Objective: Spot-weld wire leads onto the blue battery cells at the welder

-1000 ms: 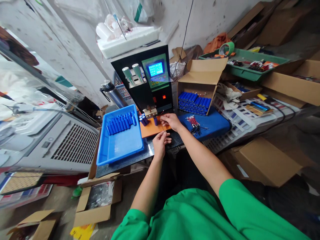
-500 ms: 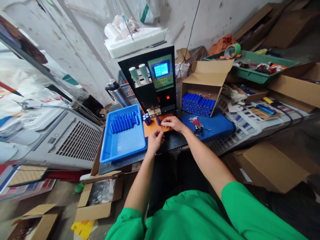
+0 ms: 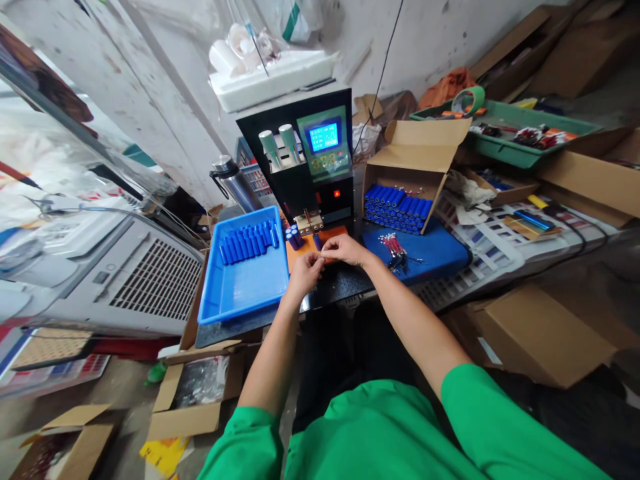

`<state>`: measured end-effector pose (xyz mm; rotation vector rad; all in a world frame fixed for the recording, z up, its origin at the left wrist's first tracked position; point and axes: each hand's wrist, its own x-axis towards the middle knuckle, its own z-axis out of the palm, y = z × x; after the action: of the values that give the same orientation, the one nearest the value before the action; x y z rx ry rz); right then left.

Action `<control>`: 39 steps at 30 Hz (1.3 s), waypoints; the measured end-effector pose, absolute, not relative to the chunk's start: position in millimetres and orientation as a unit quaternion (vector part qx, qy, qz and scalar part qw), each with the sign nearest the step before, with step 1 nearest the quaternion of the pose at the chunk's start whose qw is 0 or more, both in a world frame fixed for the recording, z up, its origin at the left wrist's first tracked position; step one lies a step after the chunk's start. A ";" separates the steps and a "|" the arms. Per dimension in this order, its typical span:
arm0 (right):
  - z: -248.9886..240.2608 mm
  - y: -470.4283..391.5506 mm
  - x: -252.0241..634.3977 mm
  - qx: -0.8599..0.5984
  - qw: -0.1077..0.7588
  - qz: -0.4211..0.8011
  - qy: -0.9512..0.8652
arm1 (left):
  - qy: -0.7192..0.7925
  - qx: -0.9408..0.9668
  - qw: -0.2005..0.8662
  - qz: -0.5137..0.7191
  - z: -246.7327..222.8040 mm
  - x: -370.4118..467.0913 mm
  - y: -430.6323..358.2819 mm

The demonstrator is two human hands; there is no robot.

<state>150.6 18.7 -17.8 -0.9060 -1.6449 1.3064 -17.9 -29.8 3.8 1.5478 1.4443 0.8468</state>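
Note:
My left hand [image 3: 306,272] and my right hand [image 3: 344,251] meet fingertip to fingertip over the front of an orange mat [image 3: 299,259]. Both are pinched closed; what lies between the fingers is too small to name. Just behind them a blue cylindrical cell [image 3: 317,241] stands upright under the probes of a black machine [image 3: 293,200] with a lit screen [image 3: 324,136]. Several more upright cells [image 3: 293,237] are on the mat to the left. A blue tray [image 3: 245,293] holds a row of lying blue cells [image 3: 249,243].
An open carton [image 3: 425,157] of stacked blue cells stands at the right, behind red and black wire leads [image 3: 394,248] on a blue pad [image 3: 445,250]. A metal flask [image 3: 235,181] is behind the tray. Further right sits a green tray [image 3: 525,155].
My left hand has moved slightly up and left, and its fingertips now meet those of my right hand. My right hand has barely shifted.

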 end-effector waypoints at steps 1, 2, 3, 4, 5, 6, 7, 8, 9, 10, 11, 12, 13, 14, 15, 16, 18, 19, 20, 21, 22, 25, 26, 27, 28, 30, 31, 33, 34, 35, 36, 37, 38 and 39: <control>-17.4 18.3 150.2 -0.362 0.419 0.519 -0.652 | 0.575 0.618 0.412 0.343 3.4 -18.4 -30.8; -16.9 17.7 149.8 -0.364 0.424 0.518 -0.647 | 0.574 0.619 0.401 0.355 2.7 -19.2 -32.1; -16.5 17.0 149.3 -0.368 0.432 0.520 -0.638 | 0.576 0.621 0.380 0.373 1.7 -20.2 -33.5; -16.1 16.3 148.9 -0.373 0.443 0.524 -0.625 | 0.578 0.622 0.348 0.397 0.4 -21.3 -34.9; -16.0 15.7 148.5 -0.379 0.456 0.530 -0.607 | 0.579 0.625 0.310 0.423 -1.4 -22.4 -36.1; -16.0 15.3 148.2 -0.383 0.470 0.537 -0.586 | 0.575 0.629 0.270 0.447 -3.5 -23.4 -36.8; -16.2 15.1 148.0 -0.386 0.486 0.545 -0.564 | 0.566 0.639 0.235 0.464 -6.0 -23.9 -37.0; -16.4 15.1 148.1 -0.389 0.500 0.551 -0.544 | 0.552 0.655 0.207 0.472 -8.8 -24.1 -36.5; -16.7 15.3 148.3 -0.390 0.511 0.554 -0.528 | 0.536 0.675 0.187 0.472 -11.8 -23.8 -35.3; -17.1 15.7 148.6 -0.392 0.520 0.557 -0.515 | 0.518 0.696 0.171 0.466 -14.7 -23.0 -33.4; -17.3 16.2 149.0 -0.394 0.526 0.558 -0.507 | 0.504 0.716 0.158 0.457 -17.6 -21.8 -30.9; -17.5 16.7 149.4 -0.395 0.529 0.559 -0.502 | 0.493 0.733 0.147 0.445 -20.3 -20.4 -28.1; -17.7 17.1 149.7 -0.394 0.531 0.560 -0.499 | 0.487 0.746 0.141 0.432 -22.6 -19.0 -25.1; -17.9 17.4 149.9 -0.393 0.533 0.561 -0.497 | 0.485 0.754 0.139 0.421 -24.5 -17.7 -22.2; -18.1 17.7 149.9 -0.393 0.534 0.562 -0.495 | 0.485 0.758 0.141 0.414 -26.1 -16.7 -19.7; -18.3 17.9 149.8 -0.392 0.536 0.562 -0.494 | 0.485 0.758 0.145 0.410 -27.3 -16.1 -17.8; -18.6 17.9 149.3 -0.394 0.538 0.562 -0.489 | 0.482 0.753 0.160 0.418 -28.8 -16.2 -16.2; -18.6 17.8 149.0 -0.395 0.539 0.562 -0.487 | 0.478 0.748 0.171 0.427 -29.2 -16.8 -16.4; -18.5 17.7 148.8 -0.396 0.541 0.563 -0.484 | 0.474 0.742 0.184 0.437 -29.2 -17.5 -17.2; -18.1 17.5 148.6 -0.396 0.542 0.563 -0.482 | 0.470 0.735 0.199 0.446 -28.9 -18.2 -18.4; -17.5 17.3 148.5 -0.397 0.543 0.563 -0.480 | 0.469 0.727 0.212 0.454 -28.1 -18.8 -19.8; -14.7 16.7 148.3 -0.403 0.545 0.558 -0.478 | 0.480 0.701 0.241 0.468 -22.8 -18.6 -23.1; -13.6 16.5 148.2 -0.405 0.545 0.557 -0.479 | 0.487 0.691 0.248 0.473 -20.3 -17.8 -23.6; -12.7 16.3 148.0 -0.408 0.545 0.555 -0.478 | 0.495 0.680 0.254 0.477 -17.8 -16.8 -23.6; -11.8 16.2 147.8 -0.410 0.545 0.554 -0.477 | 0.503 0.669 0.259 0.482 -15.5 -15.6 -23.1; -10.7 16.0 147.3 -0.412 0.545 0.554 -0.476 | 0.521 0.649 0.261 0.490 -11.9 -13.6 -21.0; -10.5 16.0 147.0 -0.412 0.546 0.553 -0.476 | 0.529 0.641 0.260 0.492 -10.9 -13.1 -19.3; -10.3 16.0 146.6 -0.409 0.549 0.550 -0.478 | 0.537 0.631 0.261 0.496 -10.2 -13.3 -15.2; -10.3 16.0 146.5 -0.409 0.550 0.548 -0.480 | 0.536 0.628 0.265 0.498 -10.5 -14.0 -12.9; -10.4 16.1 146.5 -0.410 0.551 0.545 -0.481 | 0.532 0.626 0.273 0.500 -10.9 -15.2 -10.6; -10.5 16.4 146.4 -0.412 0.550 0.543 -0.483 | 0.528 0.625 0.283 0.500 -11.4 -16.5 -8.3; -10.6 16.7 146.4 -0.415 0.549 0.541 -0.484 | 0.525 0.625 0.294 0.498 -11.7 -17.9 -6.3; -10.9 17.1 146.4 -0.418 0.547 0.540 -0.485 | 0.524 0.623 0.303 0.495 -11.8 -19.1 -4.6; -11.2 17.7 146.3 -0.421 0.545 0.538 -0.485 | 0.525 0.622 0.313 0.490 -11.6 -20.1 -3.2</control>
<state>146.3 17.7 -11.2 -0.9975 -1.1515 1.2771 -20.1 -3.2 -11.6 1.6407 1.3836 1.2932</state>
